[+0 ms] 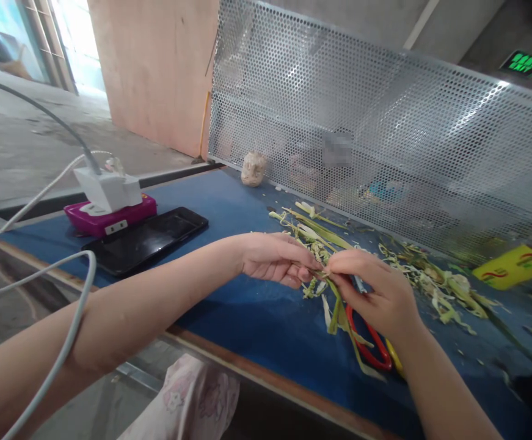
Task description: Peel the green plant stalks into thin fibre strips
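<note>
Over the blue table (251,330), my left hand (277,260) and my right hand (378,293) meet fingertip to fingertip. Both are closed in a pinch on a thin green-yellow plant strip (338,315), whose long leafy ends hang below the fingers. The exact spot where the fingertips press is partly hidden. Under my right hand lies a tool with a red looped handle (380,365), like scissors, with a yellow handle part (394,357) beside it. More strips and shreds (311,229) lie just behind my hands.
A perforated metal screen (385,134) closes the table's back edge, with a pale lump (253,169) before it. Plant scraps (449,287) and a yellow packet (515,267) lie right. At left are a black phone (151,241), a purple power strip (132,214) and a looping cable (80,318).
</note>
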`<state>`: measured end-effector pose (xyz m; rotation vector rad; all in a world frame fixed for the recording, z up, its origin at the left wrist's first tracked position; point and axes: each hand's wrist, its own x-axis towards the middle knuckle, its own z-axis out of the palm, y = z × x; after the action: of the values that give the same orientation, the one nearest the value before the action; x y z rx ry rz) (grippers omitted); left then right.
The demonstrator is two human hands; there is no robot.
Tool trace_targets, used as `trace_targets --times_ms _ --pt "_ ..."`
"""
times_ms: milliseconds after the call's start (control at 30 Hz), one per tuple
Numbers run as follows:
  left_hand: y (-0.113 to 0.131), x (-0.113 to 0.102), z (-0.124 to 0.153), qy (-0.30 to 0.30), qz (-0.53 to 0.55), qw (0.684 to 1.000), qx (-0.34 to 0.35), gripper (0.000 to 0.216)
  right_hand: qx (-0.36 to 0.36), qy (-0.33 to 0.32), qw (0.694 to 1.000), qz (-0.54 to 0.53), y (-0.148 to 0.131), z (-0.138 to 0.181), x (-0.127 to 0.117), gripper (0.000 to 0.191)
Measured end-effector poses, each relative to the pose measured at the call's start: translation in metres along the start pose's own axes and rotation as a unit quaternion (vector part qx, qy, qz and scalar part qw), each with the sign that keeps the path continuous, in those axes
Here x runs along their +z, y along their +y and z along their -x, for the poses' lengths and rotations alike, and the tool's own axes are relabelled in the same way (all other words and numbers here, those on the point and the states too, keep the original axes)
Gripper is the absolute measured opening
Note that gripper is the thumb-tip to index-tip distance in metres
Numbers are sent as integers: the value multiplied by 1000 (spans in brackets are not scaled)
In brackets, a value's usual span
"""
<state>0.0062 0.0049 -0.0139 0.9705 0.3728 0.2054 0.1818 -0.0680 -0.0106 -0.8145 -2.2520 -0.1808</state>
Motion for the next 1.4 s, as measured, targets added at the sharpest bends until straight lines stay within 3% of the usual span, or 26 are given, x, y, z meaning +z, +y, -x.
trace_targets --times_ms 567,700,933,1267,1400 --pt "-4 -2 -3 63 -62 996 -7 19 24 -44 999 -8 5 3 -8 17" --pt "-3 -2 -2 66 -70 995 3 30 35 -33 999 13 3 2 -8 15" --pt "-2 5 0 105 -80 987 93 81 94 21 994 43 0 0 -4 8" --pt "-7 4 -9 194 -176 933 247 84 194 57 974 107 -4 -1 7 9" --pt "-7 4 -8 214 -204 916 270 78 145 56 974 163 -6 0 12 12"
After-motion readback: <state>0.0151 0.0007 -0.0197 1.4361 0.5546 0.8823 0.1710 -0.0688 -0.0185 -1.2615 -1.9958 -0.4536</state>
